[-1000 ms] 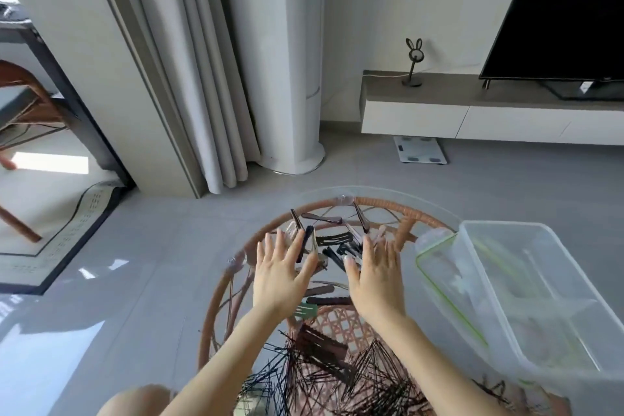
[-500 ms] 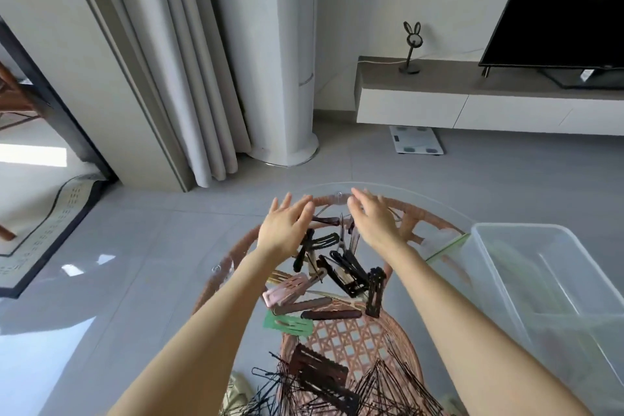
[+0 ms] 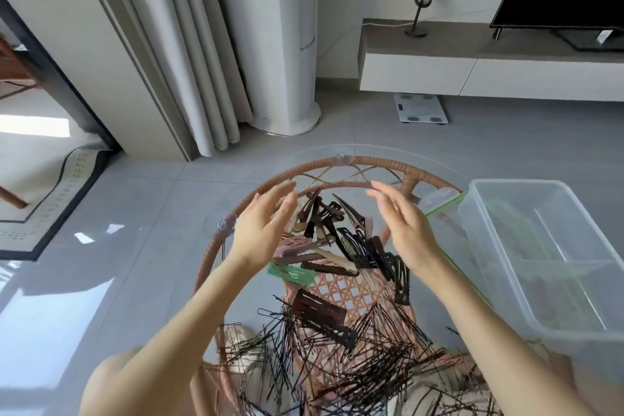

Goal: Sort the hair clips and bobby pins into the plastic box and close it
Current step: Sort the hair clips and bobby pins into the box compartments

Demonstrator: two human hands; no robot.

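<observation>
On the round glass desk (image 3: 422, 164), brown, black, beige and one green hair clips (image 3: 337, 246) lie heaped near its middle, with thin black bobby pins (image 3: 354, 365) strewn nearer the person. Left hand (image 3: 260, 230) and right hand (image 3: 405, 230) stand apart, fingers straight, palms facing across the heap, holding nothing. A clear, divided plastic box (image 3: 526, 183) sits open at the desk's right edge, near the right forearm.

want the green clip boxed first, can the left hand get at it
Probably yes: the green clip lies mostly uncovered just by the open left hand, nothing between them.
</observation>
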